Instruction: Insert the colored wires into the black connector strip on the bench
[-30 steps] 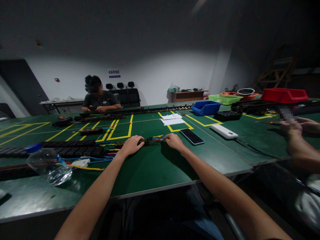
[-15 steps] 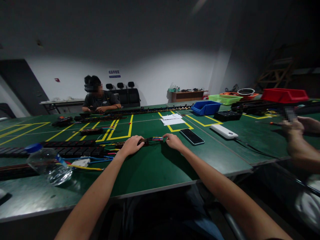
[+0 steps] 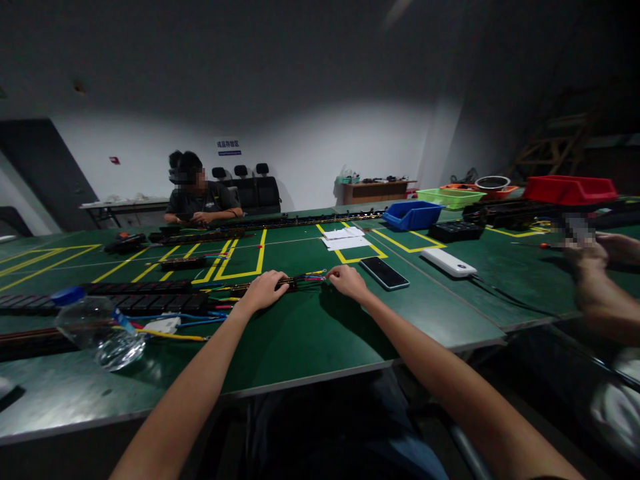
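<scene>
A dark strip with copper-coloured edges (image 3: 240, 288) lies on the green table, and a bundle of coloured wires (image 3: 313, 279) runs out from its right end. My left hand (image 3: 265, 291) rests over the strip, its fingers closed around it and hiding its middle. At the far end of the bundle, my right hand (image 3: 347, 281) is closed in a pinch on the tip of a wire. Some of the wires carry small metal ends. Just right of that hand a phone (image 3: 384, 273) lies face up.
A clear water bottle (image 3: 97, 333) and long black ribbed strips (image 3: 140, 304) lie to the left. White papers (image 3: 345, 239), a blue bin (image 3: 413, 215) and a white power bank (image 3: 448, 263) stand beyond. One co-worker (image 3: 200, 197) sits opposite; another's hand (image 3: 587, 250) is at right.
My right hand has shifted very slightly at the wire ends, its fingers drawn a little closer together. My left hand stays put on the strip.
</scene>
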`<state>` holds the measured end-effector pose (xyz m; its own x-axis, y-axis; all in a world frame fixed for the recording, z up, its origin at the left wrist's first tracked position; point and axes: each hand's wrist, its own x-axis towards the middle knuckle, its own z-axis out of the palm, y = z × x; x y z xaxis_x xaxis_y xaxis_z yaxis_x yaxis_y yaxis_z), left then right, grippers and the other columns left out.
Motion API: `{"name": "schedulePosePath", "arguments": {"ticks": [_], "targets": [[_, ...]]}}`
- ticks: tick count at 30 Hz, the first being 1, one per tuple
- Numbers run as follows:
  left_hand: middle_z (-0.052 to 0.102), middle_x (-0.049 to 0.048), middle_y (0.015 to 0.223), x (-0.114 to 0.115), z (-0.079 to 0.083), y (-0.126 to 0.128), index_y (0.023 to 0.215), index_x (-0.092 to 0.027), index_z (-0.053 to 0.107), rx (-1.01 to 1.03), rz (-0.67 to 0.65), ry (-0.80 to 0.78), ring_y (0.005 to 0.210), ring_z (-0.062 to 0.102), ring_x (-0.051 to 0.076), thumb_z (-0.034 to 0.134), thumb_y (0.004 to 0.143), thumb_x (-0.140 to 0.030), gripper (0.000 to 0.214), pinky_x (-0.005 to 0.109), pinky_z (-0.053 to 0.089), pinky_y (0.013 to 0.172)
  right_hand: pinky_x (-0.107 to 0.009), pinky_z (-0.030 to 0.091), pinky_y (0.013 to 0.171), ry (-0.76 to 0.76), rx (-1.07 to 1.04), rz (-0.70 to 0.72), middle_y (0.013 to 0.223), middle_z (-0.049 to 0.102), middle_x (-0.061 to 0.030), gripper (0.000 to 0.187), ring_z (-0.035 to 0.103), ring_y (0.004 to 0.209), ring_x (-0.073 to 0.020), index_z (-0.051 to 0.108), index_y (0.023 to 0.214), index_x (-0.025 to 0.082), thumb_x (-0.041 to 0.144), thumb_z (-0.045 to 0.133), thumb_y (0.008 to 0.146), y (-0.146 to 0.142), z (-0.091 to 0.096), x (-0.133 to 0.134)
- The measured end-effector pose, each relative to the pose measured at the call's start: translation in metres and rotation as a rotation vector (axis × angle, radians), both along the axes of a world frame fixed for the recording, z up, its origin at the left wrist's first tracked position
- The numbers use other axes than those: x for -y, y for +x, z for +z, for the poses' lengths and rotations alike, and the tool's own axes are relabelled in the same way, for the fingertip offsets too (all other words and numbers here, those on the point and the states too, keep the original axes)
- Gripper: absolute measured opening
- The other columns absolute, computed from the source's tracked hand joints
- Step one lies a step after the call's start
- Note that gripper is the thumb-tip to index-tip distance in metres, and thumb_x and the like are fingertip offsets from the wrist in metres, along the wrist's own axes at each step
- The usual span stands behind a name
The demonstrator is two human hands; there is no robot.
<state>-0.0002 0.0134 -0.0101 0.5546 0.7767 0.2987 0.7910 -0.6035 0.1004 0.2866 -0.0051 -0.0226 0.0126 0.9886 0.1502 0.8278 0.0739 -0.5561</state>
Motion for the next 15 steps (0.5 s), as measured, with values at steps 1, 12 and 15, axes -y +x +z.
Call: {"name": "schedulePosePath", "arguments": {"ticks": [1,12,15], "targets": [[0.07,0.0103,0.117,0.0,0.0,-0.0001,0.12,-0.021,0.066,0.001,-0.003,0.003,0.108,0.066,0.027,0.047,0.1,-0.045,0.037,0.039,0.052,0.092,-0.026,0.044,0.071,0.01,-0.004,-0.021,0.104,0.077,-0.0062,0.03,0.069,0.09,-0.0215,0.081,0.104,0.026,0.027,0.056,0.087,0.0003,-0.0001,0.0001],[0.069,0.0106,0.119,0.002,0.0021,0.0011,0.121,-0.021,0.066,-0.001,0.01,-0.02,0.108,0.065,0.027,0.046,0.1,-0.045,0.038,0.039,0.053,0.092,-0.025,0.046,0.068,0.162,-0.247,0.0,0.087,0.075,-0.0058,0.038,0.064,0.074,-0.0178,0.081,0.105,0.016,0.023,0.05,0.083,0.0,0.0021,-0.0039],[0.07,0.0104,0.118,0.0029,0.0026,0.0017,0.12,-0.021,0.067,0.002,0.006,-0.017,0.108,0.066,0.027,0.046,0.1,-0.045,0.038,0.039,0.053,0.092,-0.025,0.047,0.068,0.209,-0.28,0.011,0.086,0.075,-0.0057,0.04,0.063,0.071,-0.0172,0.081,0.106,0.014,0.023,0.05,0.083,-0.0013,0.0025,-0.0039]]}}
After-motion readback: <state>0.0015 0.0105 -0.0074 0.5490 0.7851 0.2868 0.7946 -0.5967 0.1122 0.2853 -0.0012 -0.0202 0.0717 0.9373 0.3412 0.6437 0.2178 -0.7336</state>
